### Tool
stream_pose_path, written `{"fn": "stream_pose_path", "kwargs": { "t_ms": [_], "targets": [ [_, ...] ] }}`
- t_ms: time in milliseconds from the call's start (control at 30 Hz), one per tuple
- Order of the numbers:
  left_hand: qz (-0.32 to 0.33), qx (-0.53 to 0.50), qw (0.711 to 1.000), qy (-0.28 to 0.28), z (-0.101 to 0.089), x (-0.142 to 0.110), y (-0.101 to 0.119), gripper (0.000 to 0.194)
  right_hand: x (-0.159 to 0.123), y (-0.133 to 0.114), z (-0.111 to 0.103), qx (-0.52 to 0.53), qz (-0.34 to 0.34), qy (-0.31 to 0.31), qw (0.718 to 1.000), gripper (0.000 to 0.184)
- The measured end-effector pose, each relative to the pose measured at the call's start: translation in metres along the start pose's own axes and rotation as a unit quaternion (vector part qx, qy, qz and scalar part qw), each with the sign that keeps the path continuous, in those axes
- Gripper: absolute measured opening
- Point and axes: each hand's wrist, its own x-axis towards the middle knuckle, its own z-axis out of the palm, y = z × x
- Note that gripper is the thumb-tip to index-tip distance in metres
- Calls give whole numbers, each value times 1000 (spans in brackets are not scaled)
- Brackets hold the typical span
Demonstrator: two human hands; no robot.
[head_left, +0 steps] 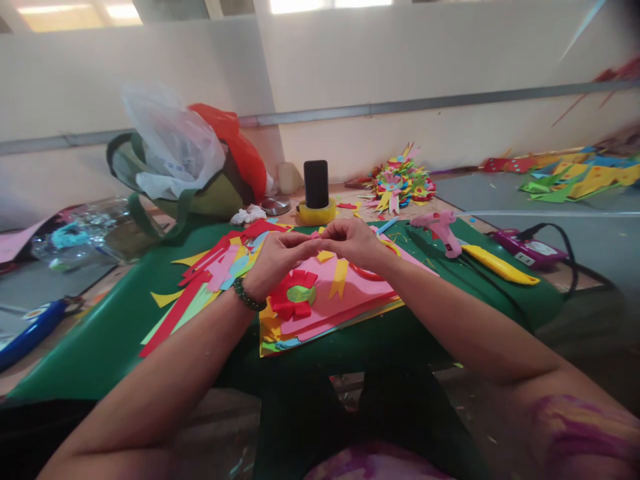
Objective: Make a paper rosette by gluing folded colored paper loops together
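My left hand (280,257), with a dark beaded bracelet at the wrist, and my right hand (356,241) meet above the pink sheets. Fingers and thumbs of both are pinched together. A bit of pink shows at the fingertips, but what they hold is mostly hidden. Just below lies a red paper rosette (280,300) with a green centre. Beside it are a yellow notched ribbon piece (339,279) and the stacked pink sheets (320,310). Partly under my right forearm are scissors (367,272) with red-orange handles. Loose coloured paper strips (200,283) spread to the left.
A pink glue gun (443,230) and a yellow cutter (500,265) lie right on the green mat (100,333). Behind stand a phone (316,183) on a yellow tape roll (317,213), a heap of paper rosettes (403,183) and a green bag (200,200). A purple device (530,249) sits far right.
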Motion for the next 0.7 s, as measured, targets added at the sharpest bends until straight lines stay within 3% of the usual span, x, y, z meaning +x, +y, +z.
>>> {"fn": "stream_pose_path", "kwargs": {
  "t_ms": [133, 267, 333, 700],
  "targets": [
    [-6, -24, 999, 43, 2, 1, 0, 35, 0, -1, 3, -12, -4, 36, 999, 45],
    [3, -37, 996, 86, 2, 1, 0, 33, -2, -4, 4, 79, 53, -54, 994, 46],
    [2, -49, 995, 89, 2, 1, 0, 30, -2, -4, 4, 106, 58, -66, 990, 46],
    [-8, -102, 988, 113, 8, -1, -2, 27, -4, -3, 11, 99, 7, -15, 995, 43]
  ]
}}
